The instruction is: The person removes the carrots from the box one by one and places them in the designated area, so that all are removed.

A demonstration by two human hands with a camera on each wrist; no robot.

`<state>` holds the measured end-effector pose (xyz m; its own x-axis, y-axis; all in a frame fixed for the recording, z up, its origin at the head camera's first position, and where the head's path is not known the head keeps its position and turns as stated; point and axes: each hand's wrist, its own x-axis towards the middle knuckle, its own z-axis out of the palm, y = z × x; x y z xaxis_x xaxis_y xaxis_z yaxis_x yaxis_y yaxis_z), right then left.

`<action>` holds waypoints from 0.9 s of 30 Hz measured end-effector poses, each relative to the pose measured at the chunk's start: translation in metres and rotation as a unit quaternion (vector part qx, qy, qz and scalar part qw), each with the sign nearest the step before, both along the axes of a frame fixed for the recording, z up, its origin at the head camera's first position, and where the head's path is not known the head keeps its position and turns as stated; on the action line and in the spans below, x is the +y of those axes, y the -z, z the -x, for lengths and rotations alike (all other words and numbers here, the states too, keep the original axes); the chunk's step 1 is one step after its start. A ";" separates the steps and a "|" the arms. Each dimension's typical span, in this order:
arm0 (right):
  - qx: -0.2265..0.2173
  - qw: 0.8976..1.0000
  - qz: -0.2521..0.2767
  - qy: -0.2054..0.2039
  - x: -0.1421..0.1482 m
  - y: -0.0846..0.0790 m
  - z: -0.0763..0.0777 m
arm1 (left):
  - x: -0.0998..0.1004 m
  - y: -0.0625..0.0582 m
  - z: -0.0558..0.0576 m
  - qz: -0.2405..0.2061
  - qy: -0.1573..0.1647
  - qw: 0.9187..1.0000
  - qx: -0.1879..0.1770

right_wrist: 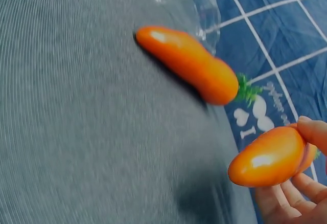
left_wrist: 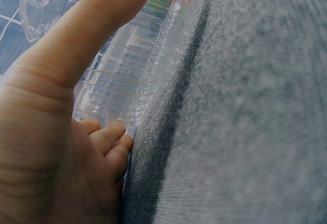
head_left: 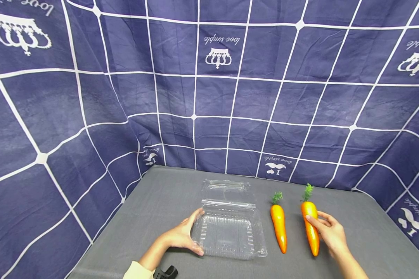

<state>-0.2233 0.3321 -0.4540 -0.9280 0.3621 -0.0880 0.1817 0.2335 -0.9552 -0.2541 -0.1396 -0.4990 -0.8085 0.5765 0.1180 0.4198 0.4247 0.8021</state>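
Observation:
My right hand [head_left: 331, 234] pinches an orange carrot [head_left: 310, 228] with a green leafy top, thumb on one side and fingers on the other. In the right wrist view this carrot [right_wrist: 268, 157] appears raised off the cloth, its tip toward the camera. A second carrot [head_left: 279, 228] lies to its left on the grey surface. Further left sits a clear plastic clamshell container [head_left: 227, 236], its lid [head_left: 227, 190] folded open toward the back. My left hand [head_left: 181, 234] holds the container's left side, fingers at the back corner and thumb at the front corner.
A grey cloth [head_left: 132, 228] covers the table. Behind it and along both sides hangs a blue curtain [head_left: 251, 100] with white grid lines. A black strap [head_left: 165, 272] shows by the left wrist.

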 end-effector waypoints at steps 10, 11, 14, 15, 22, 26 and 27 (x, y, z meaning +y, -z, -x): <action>-0.025 0.999 -0.034 0.011 0.021 0.008 0.005 | 0.000 0.000 -0.001 -0.003 0.001 1.000 0.000; -0.030 0.999 -0.037 0.014 0.022 0.009 0.006 | 0.000 -0.001 -0.001 -0.004 0.000 1.000 0.000; -0.037 0.998 -0.045 0.019 0.028 0.012 0.008 | 0.000 -0.001 0.000 -0.002 0.000 1.000 0.004; -0.037 0.998 -0.047 0.021 0.030 0.013 0.009 | 0.000 -0.001 0.000 0.000 0.000 1.000 0.005; -0.042 0.997 -0.070 0.015 0.036 0.017 0.014 | 0.000 0.000 0.000 0.002 0.003 1.000 0.004; -0.039 0.991 -0.126 0.022 0.035 0.018 0.016 | 0.000 0.000 0.000 0.003 0.001 1.000 0.001; -0.039 0.989 -0.141 0.028 0.034 0.018 0.016 | 0.000 0.000 0.000 0.003 0.000 1.000 0.001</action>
<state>-0.2392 0.3660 -0.4722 -0.8998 0.4337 -0.0468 0.2729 0.4761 -0.8360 -0.2540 -0.1396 -0.4989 -0.8079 0.5778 0.1159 0.4212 0.4286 0.7993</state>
